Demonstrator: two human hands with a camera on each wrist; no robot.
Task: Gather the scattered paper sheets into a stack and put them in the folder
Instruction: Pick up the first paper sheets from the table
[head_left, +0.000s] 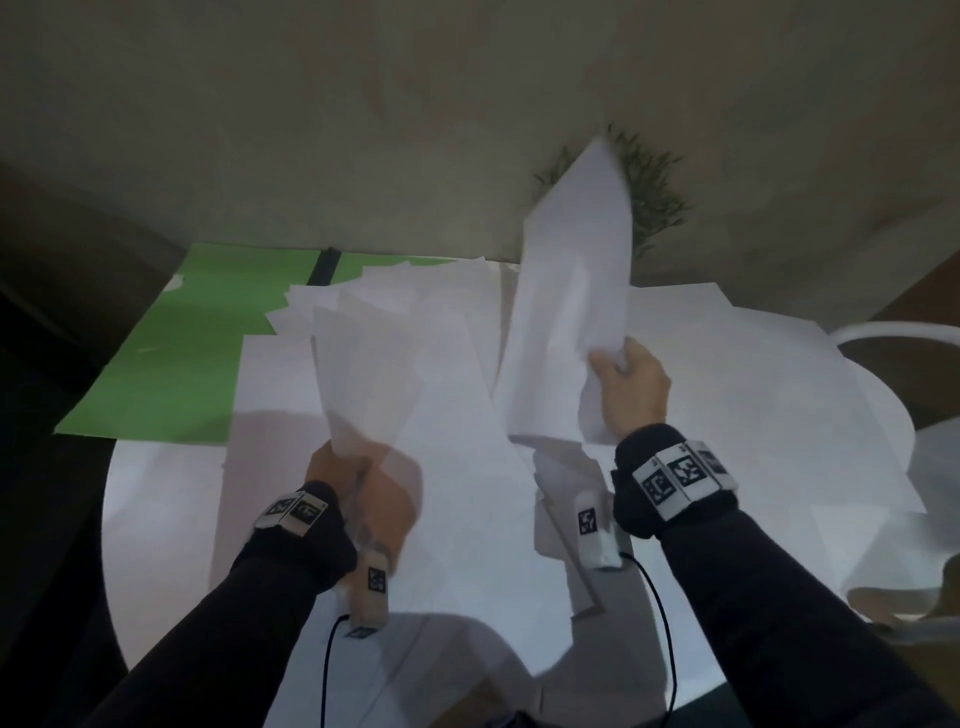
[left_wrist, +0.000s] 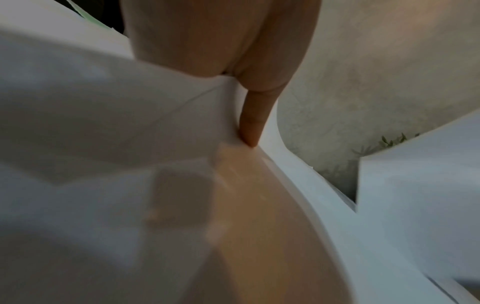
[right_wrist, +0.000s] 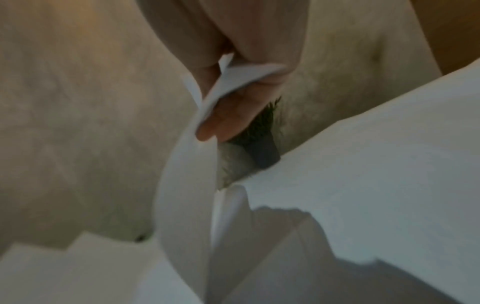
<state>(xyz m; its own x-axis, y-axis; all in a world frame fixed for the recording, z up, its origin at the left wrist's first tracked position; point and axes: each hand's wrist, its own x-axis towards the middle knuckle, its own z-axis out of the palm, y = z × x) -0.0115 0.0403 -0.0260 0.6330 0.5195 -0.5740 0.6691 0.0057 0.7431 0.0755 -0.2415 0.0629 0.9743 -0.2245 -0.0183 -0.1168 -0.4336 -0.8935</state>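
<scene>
Left hand (head_left: 358, 499) grips a raised sheet (head_left: 358, 374) by its near edge; the palm shows dimly through the paper. In the left wrist view one finger (left_wrist: 253, 121) presses along that sheet. Right hand (head_left: 631, 387) pinches a second raised sheet (head_left: 571, 291) at its right edge, held upright and bowed; fingers (right_wrist: 228, 117) curl round the paper edge in the right wrist view. Both sheets blurred. Loose paper sheets (head_left: 753, 395) lie overlapping beneath and between the hands, covering most of a white round table (head_left: 156, 493). Green folder (head_left: 197, 338) lies open and flat at far left, partly under the sheets. Green plant (head_left: 654, 197) stands behind the right-hand sheet, by the wall.
</scene>
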